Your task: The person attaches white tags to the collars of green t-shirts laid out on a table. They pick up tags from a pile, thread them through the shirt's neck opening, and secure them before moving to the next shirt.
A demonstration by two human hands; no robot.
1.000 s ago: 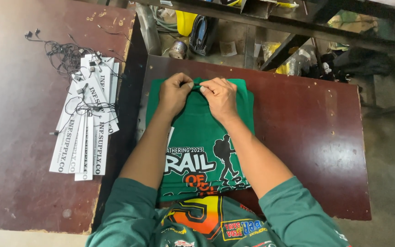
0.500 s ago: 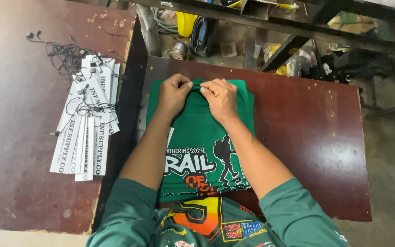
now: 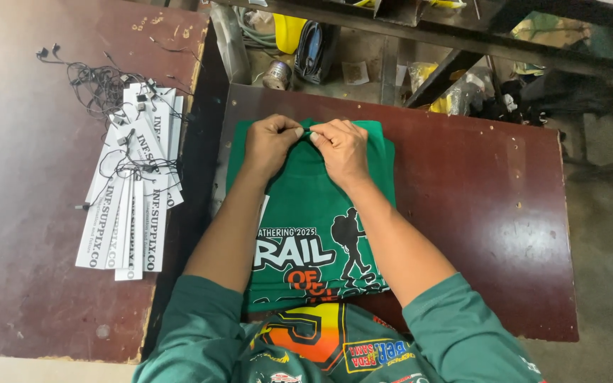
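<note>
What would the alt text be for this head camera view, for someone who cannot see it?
Seen from above, a person's left hand and right hand pinch the far edge of a folded green T-shirt lying on a dark red table. On a second table to the left lies a fanned pile of white paper tags with black strings.

Green long-sleeved jersey, sleeves pushed up above the elbows, forearms bare. Chest panel printed in orange and yellow with dark outlines; small multicoloured sponsor-style patches beside it. Left hand (image 3: 269,144) and right hand (image 3: 342,147) bare, no gloves, rings or watch visible.
</note>
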